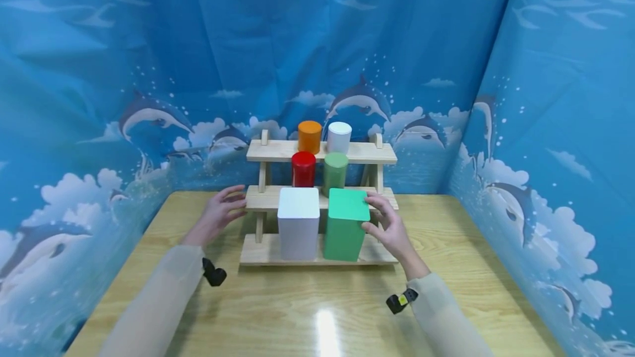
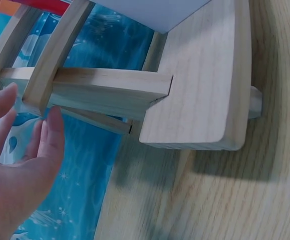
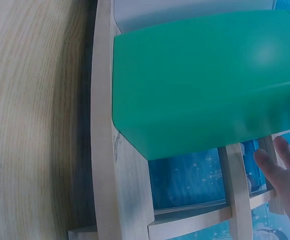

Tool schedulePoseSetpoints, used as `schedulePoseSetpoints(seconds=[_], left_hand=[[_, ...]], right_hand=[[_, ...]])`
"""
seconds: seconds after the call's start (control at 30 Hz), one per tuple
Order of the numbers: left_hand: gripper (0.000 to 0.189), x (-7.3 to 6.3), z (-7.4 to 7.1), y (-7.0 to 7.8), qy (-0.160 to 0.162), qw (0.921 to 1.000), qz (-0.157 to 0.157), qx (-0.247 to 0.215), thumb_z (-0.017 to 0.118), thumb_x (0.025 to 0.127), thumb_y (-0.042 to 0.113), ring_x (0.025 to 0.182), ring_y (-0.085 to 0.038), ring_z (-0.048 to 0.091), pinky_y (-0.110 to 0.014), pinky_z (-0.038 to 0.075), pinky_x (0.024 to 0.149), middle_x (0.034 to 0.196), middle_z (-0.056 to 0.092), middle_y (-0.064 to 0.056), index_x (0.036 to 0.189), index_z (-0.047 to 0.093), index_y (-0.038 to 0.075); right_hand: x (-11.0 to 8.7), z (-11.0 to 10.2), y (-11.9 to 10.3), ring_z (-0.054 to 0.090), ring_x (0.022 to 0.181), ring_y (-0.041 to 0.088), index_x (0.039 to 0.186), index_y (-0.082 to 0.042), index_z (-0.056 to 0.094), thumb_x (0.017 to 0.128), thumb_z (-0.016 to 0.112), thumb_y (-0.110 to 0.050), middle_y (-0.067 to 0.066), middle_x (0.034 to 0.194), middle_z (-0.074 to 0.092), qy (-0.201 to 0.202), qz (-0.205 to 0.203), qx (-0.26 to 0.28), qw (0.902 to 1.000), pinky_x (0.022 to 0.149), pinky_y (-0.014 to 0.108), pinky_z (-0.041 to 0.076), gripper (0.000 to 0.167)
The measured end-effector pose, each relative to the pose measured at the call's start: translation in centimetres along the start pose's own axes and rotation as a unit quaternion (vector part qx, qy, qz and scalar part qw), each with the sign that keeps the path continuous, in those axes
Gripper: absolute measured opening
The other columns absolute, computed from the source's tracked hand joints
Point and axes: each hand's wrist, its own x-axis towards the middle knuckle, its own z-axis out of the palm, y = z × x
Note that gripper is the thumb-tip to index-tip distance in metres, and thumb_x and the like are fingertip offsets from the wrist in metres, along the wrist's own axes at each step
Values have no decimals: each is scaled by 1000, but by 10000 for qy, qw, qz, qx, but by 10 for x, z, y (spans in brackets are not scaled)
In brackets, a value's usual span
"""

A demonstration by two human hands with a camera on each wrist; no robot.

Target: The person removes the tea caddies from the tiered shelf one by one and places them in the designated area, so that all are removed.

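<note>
Cylinders behind green box

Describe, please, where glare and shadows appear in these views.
Head view: a bright glare streak on the table, in front of the wooden rack; left wrist view: a soft shadow on the table beside the bottom shelf; right wrist view: a pale sheen on the green box.

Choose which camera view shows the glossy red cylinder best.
The head view: the glossy red cylinder stands on the middle pale wooden shelf, round top and side visible. The left wrist view catches only a sliver of it at the top edge; the right wrist view, nothing.
</note>
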Motion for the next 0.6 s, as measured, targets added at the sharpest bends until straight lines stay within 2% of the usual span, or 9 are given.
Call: schedulePoseSetpoints(seconds=[0.1,0.27,0.43,0.6], left_hand=[[58,2,1,0,8,10000,-37,64,63,88,9,120,-28,44,-41,44,97,141,32,-18,141,39,14],[58,5,0,0,-105,9999,-92,-46,62,88,4,123,-30,41,-38,45,96,143,33,-17,141,38,11],[56,7,1,-1,-186,9998,-105,-62,61,88,2,125,-28,39,-33,47,94,143,35,-15,140,39,6],[53,7,1,-1,-179,9997,-81,158,59,90,3,124,-27,41,-33,46,95,142,36,-14,139,40,5]], right_hand=[[1,2,-5,31,129,39,129,12,41,81,58,18,27,141,29,-18,35,-19,10000,103,51,34,51],[3,5,-18,33,127,41,126,14,41,82,59,16,29,140,29,-3,128,-61,9999,102,42,37,48],[3,4,-18,37,126,37,125,12,43,82,59,14,27,141,30,-2,193,81,9998,101,48,36,46],[4,6,-18,32,128,40,125,13,42,82,58,17,28,143,27,-18,276,214,9994,102,56,30,46]])
